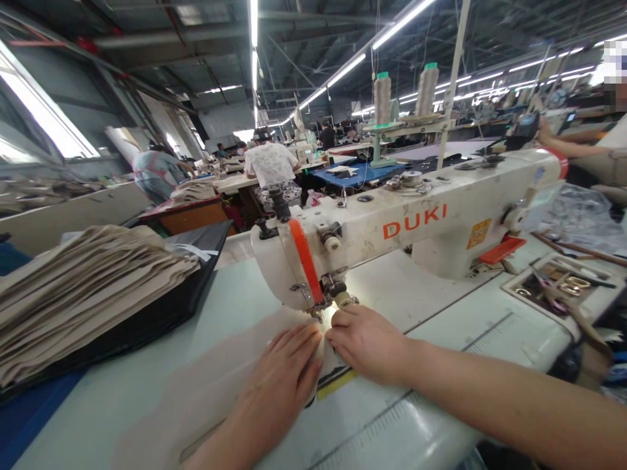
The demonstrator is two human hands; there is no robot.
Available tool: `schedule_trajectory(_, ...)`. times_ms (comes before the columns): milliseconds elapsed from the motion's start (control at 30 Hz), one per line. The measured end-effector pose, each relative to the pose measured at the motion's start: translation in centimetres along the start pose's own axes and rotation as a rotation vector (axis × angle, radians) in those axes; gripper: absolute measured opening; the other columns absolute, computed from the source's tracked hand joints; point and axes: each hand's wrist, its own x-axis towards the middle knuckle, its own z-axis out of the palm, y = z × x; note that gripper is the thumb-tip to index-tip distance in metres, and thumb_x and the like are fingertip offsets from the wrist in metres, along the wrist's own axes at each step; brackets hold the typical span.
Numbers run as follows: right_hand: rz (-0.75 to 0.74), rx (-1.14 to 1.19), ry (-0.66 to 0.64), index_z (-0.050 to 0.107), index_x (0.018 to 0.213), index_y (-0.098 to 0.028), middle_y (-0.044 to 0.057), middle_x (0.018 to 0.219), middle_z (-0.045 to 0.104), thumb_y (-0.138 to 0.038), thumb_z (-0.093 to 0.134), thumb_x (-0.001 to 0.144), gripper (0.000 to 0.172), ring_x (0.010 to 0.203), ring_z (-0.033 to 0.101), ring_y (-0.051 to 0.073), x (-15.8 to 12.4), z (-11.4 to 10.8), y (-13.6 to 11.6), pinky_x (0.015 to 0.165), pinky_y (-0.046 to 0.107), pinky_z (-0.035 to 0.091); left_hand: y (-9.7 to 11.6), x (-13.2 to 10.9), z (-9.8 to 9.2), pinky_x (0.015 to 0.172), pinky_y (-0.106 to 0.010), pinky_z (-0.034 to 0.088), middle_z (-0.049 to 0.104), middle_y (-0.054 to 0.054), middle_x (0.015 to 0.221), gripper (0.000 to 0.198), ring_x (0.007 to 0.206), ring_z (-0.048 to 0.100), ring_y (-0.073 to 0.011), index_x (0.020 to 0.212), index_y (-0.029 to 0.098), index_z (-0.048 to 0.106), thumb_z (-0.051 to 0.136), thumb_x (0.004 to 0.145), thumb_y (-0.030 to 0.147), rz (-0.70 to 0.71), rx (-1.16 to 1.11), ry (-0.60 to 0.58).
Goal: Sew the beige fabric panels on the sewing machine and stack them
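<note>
The DUKI sewing machine [416, 222] stands on the counter [235, 300], just beyond both hands. The left hand [289, 365] lies flat, fingers extended and unclenched; the right hand's [367, 341] fingers curl near the presser foot [317, 316], and I can't tell whether they pinch anything. I'd press lightly and evenly, keeping fingertips clear of that foot.
</note>
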Motion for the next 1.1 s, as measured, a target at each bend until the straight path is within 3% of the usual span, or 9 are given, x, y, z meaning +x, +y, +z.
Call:
schedule_trajectory(267,-0.002,0.003,0.001,0.069,0.09,-0.013,0.008,0.088,0.066,-0.016,0.05,0.097,0.021,0.085,0.058,0.022,0.0,0.3,0.1,0.084,0.034,0.043,0.1,0.1,-0.1,0.097,-0.043,0.057,0.072,-0.011,0.12,0.033,0.11,0.068,-0.0251,0.122,0.019,0.068,0.048,0.097,0.028,-0.03,-0.013,-0.025)
schedule_trajectory(700,0.053,0.039,0.03,0.069,0.082,-0.014,0.008,0.084,0.067,-0.016,0.05,0.098,0.025,0.081,0.058,0.02,0.1,-0.3,0.3,0.082,0.033,0.043,-1.9,1.2,0.6,0.103,-0.045,0.052,0.069,-0.013,0.128,0.036,0.121,0.063,-0.0271,0.125,0.018,0.067,0.045,0.099,0.031,-0.095,-0.003,-0.114)
schedule_trajectory(800,0.049,0.068,0.073,0.069,0.082,-0.014,0.008,0.084,0.067,-0.016,0.05,0.098,0.025,0.082,0.058,0.021,-0.2,-0.2,0.2,0.081,0.033,0.044,-1.1,0.0,-0.4,0.106,-0.044,0.05,0.066,-0.012,0.134,0.039,0.124,0.061,-0.026,0.131,0.018,0.064,0.045,0.098,0.029,-0.16,-0.007,-0.185)
schedule_trajectory(967,-0.02,0.18,0.157,0.07,0.082,-0.015,0.008,0.082,0.068,-0.013,0.054,0.094,0.021,0.082,0.06,0.021,-0.9,0.1,-0.1,0.079,0.032,0.047,1.5,-4.2,-3.3,0.113,-0.043,0.043,0.057,-0.007,0.145,0.045,0.133,0.054,-0.023,0.142,0.024,0.054,0.048,0.098,0.03,-0.217,-0.016,-0.312)
schedule_trajectory(1033,-0.056,0.228,0.18,0.072,0.087,-0.015,0.008,0.085,0.069,-0.013,0.053,0.095,0.02,0.085,0.061,0.022,-1.0,0.3,-0.2,0.08,0.033,0.048,2.3,-5.7,-4.7,0.117,-0.044,0.038,0.049,-0.006,0.153,0.051,0.139,0.047,-0.0224,0.15,0.025,0.044,0.047,0.099,0.029,-0.21,0.035,-0.281)
schedule_trajectory(1100,-0.081,0.262,0.193,0.073,0.092,-0.016,0.009,0.087,0.07,-0.013,0.051,0.096,0.022,0.087,0.062,0.022,-1.2,0.5,-0.3,0.081,0.033,0.049,2.7,-7.1,-6.1,0.119,-0.047,0.032,0.037,-0.008,0.16,0.059,0.145,0.037,-0.0238,0.157,0.026,0.028,0.043,0.1,0.028,-0.243,0.134,-0.139)
